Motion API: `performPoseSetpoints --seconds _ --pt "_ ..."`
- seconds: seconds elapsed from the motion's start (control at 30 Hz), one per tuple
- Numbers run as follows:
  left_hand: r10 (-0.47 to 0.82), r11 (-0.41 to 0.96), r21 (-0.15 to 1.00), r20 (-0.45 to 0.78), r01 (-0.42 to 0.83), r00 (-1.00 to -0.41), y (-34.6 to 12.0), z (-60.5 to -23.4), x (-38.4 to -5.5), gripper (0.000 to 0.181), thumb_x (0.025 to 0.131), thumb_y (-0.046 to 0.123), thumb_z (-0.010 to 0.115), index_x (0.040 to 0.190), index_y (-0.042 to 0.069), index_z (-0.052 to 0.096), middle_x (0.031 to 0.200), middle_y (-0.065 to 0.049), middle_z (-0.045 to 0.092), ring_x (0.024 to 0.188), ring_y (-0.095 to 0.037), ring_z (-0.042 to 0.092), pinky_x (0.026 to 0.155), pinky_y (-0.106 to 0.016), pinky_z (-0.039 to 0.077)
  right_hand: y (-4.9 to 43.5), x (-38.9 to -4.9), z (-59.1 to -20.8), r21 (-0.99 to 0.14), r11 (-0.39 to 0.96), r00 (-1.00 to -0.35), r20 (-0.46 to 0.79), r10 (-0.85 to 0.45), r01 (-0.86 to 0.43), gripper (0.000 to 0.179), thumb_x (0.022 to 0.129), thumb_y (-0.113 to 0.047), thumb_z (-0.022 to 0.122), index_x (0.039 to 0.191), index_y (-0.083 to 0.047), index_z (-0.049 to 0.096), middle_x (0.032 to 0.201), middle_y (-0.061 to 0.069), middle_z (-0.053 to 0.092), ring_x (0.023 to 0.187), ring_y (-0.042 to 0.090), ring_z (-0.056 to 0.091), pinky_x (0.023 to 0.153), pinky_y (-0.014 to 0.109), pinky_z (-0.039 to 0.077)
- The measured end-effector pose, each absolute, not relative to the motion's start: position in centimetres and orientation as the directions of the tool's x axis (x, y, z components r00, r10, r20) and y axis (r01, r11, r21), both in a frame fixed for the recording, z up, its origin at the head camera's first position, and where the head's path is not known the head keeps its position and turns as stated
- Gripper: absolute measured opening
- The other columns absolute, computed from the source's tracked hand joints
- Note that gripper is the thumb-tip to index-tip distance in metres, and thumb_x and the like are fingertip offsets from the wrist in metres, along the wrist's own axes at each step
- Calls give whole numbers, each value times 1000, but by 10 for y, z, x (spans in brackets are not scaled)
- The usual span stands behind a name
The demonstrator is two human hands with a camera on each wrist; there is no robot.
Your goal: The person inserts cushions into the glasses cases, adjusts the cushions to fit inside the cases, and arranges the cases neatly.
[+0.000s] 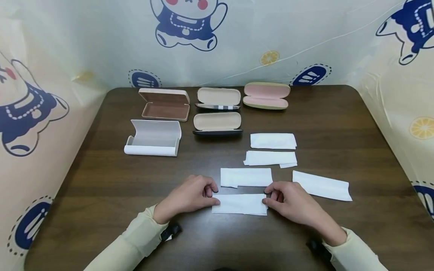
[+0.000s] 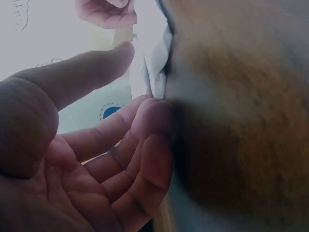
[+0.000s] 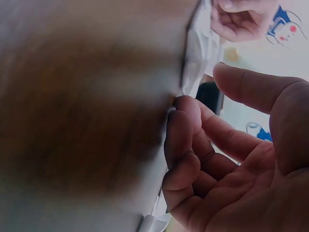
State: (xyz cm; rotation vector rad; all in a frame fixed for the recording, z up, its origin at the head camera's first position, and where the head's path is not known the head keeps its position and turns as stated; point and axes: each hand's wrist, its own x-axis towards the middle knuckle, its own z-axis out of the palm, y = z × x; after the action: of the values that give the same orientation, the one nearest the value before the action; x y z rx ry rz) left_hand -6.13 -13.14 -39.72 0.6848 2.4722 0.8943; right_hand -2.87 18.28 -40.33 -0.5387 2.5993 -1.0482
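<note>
A folded white sheet (image 1: 239, 204), soft like tissue or cloth, lies flat on the table nearest me. My left hand (image 1: 193, 195) is at its left end, thumb resting on the sheet and index fingertip just past its upper corner. At the other end is my right hand (image 1: 291, 201), its thumb on the right edge. Both wrist views show a gap between thumb and curved fingers on the left hand (image 2: 111, 145) and right hand (image 3: 227, 150); neither pinches the sheet. Just above lies another folded white sheet (image 1: 246, 177), close to the right fingertips.
More folded white sheets lie above (image 1: 273, 141) and to the right (image 1: 322, 185). Several open glasses cases stand at the back: a brown-lined one (image 1: 166, 111), a white one (image 1: 150, 150), a striped one (image 1: 218, 97), a black one (image 1: 217, 122) and a pink-lined one (image 1: 266, 96).
</note>
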Motion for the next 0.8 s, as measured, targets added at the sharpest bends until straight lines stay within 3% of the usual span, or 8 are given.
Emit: performPoseSetpoints --seconds 0.27,0.57,0.8 --pt "551 717 609 -195 340 -811 -123 -400 -59 23 79 20 87 80 15 65 68 9 54 64 -7 49 62 -28 44 177 -30 -404 -651 719 -899 -125 -419 -245 16 88 -24 79 85 -20 64 66 -13 52 58 3 46 58 26 42" --pt "557 708 608 -167 360 -813 -119 -404 -56 25 78 13 86 74 17 62 69 7 55 64 -6 50 61 -27 44 173 -29 -405 -583 777 -901 -168 -400 -236 23 84 -22 82 77 -25 60 64 -15 50 58 4 46 57 27 40" --pt "570 662 667 -153 342 -807 -121 -405 -57 23 79 13 84 72 18 62 68 7 54 63 -6 49 60 -26 42 176 -27 -405 -664 717 -892 -167 -419 -213 23 86 -20 79 75 -25 60 67 -13 54 61 5 50 58 27 43"
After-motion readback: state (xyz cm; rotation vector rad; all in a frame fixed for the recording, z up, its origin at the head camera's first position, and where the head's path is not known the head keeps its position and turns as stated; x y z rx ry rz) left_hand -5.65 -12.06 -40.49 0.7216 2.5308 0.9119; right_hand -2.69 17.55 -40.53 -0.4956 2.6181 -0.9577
